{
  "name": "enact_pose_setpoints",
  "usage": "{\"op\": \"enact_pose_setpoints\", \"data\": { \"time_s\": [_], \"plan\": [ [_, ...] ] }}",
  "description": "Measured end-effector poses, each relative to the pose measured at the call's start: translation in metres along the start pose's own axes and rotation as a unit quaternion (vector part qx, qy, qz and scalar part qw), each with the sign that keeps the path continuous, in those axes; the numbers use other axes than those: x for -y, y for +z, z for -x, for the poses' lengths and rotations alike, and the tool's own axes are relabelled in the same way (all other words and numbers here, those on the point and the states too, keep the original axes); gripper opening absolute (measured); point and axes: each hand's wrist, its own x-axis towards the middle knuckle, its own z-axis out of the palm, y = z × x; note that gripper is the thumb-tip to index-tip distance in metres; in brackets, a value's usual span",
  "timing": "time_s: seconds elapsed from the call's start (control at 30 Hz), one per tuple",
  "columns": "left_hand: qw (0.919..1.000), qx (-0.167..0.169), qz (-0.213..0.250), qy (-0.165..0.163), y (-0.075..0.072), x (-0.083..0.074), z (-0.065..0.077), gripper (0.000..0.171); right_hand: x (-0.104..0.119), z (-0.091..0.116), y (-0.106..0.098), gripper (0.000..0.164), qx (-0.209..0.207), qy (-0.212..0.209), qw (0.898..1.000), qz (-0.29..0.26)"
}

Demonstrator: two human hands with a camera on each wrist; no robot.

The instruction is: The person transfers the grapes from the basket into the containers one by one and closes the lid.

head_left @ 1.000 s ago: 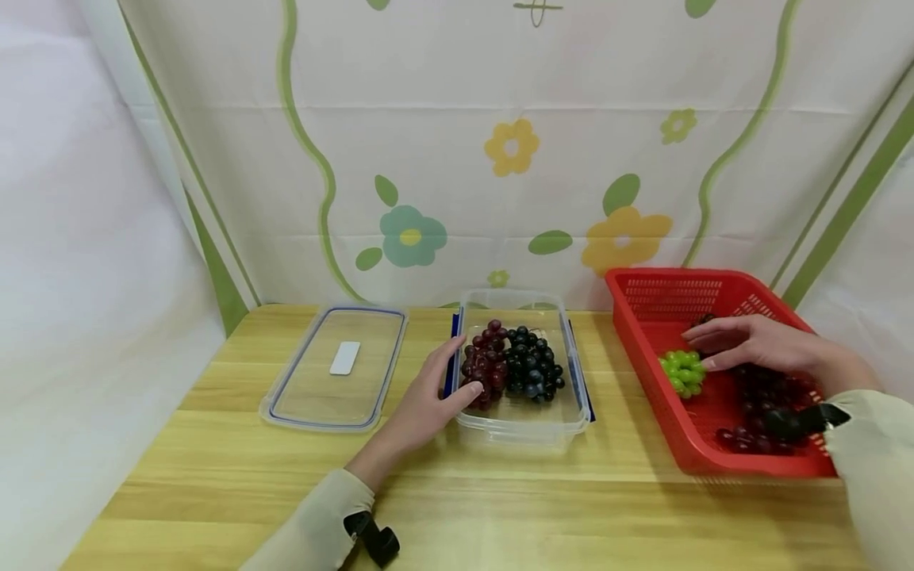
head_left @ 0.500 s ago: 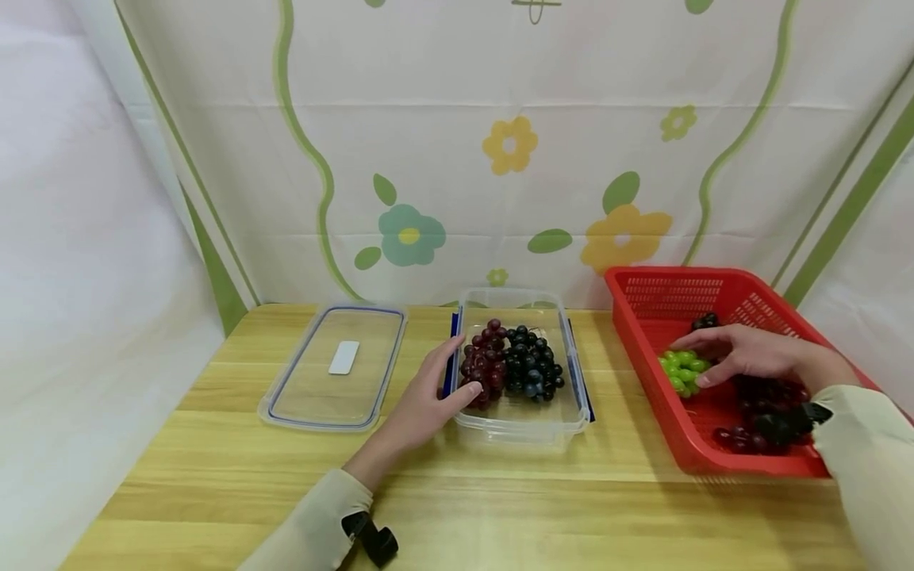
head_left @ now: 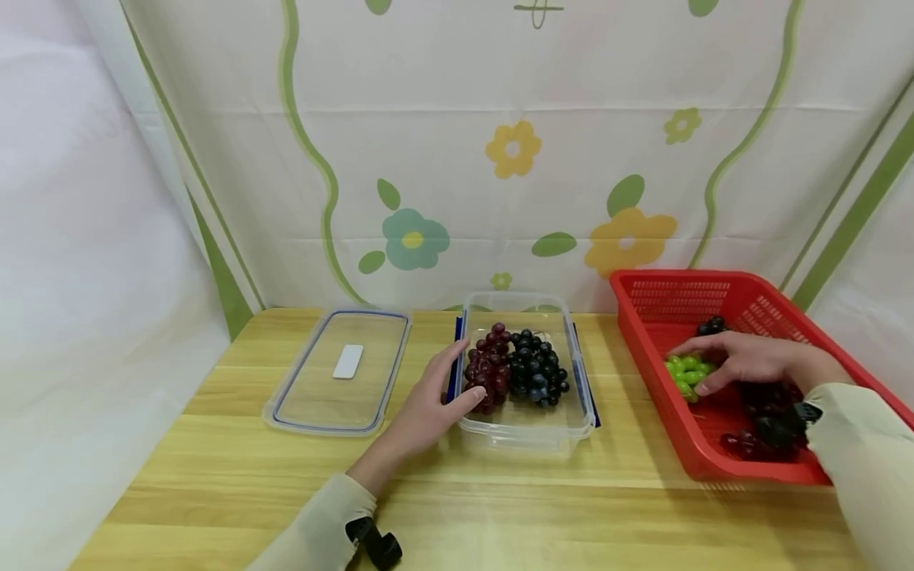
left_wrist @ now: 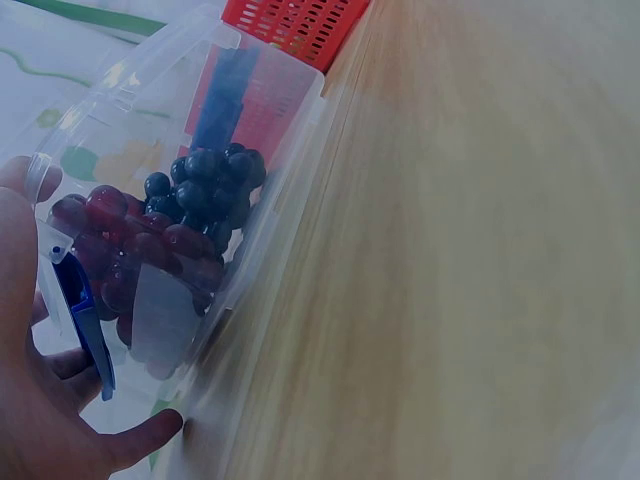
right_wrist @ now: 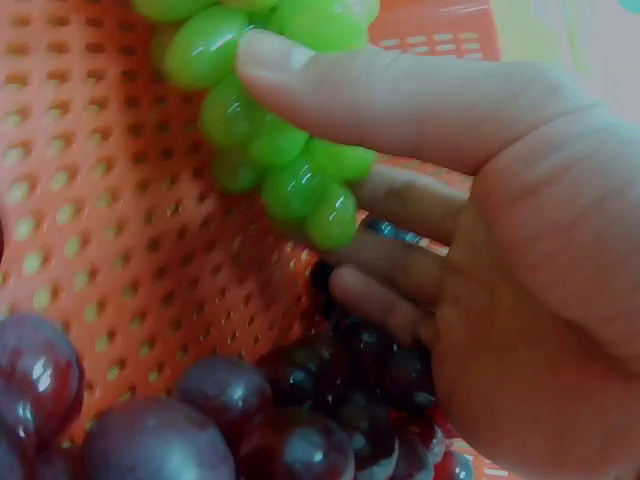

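In the head view my left hand (head_left: 427,406) is at the left side of a clear plastic food container (head_left: 527,432), its thumb over the rim and its other fingers spread along the outside by a blue clip (left_wrist: 85,325). A bunch of red grapes (head_left: 489,373) and a bunch of black grapes (head_left: 535,369) lie side by side inside the container. My right hand (head_left: 760,358) reaches into a red basket (head_left: 689,444) and grips a bunch of green grapes (right_wrist: 290,185); the thumb presses on their near side, fingers behind.
The container's clear lid (head_left: 336,404), with a blue seal and a white label (head_left: 347,361), lies flat left of my left hand. More dark grapes (right_wrist: 310,440) lie in the basket under my right hand. A flowered cloth (head_left: 457,143) hangs behind the wooden table (head_left: 464,523).
My right hand has lowered leftward over the green grapes, and its fingers have closed round them. My left hand has stayed at the container.
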Motion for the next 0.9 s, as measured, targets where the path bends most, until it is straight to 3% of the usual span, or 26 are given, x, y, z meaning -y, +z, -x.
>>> {"op": "enact_pose_setpoints", "data": {
  "time_s": [0.27,0.6,0.9],
  "plan": [
    [1.0000,0.000,0.003,-0.003,0.0015,0.0005,-0.0001,0.076,-0.0045,0.0006,-0.0015,0.043,-0.006,-0.030,0.999,-0.012],
    [1.0000,0.000,-0.002,-0.001,0.0014,0.0020,-0.0010,0.076,-0.0021,0.0051,-0.0046,0.041,-0.010,-0.030,0.999,-0.022],
    [1.0000,-0.001,0.002,-0.002,0.0003,0.0018,-0.0008,0.076,-0.0036,0.0071,-0.0035,0.035,-0.064,-0.018,0.998,-0.011]
  ]
}}
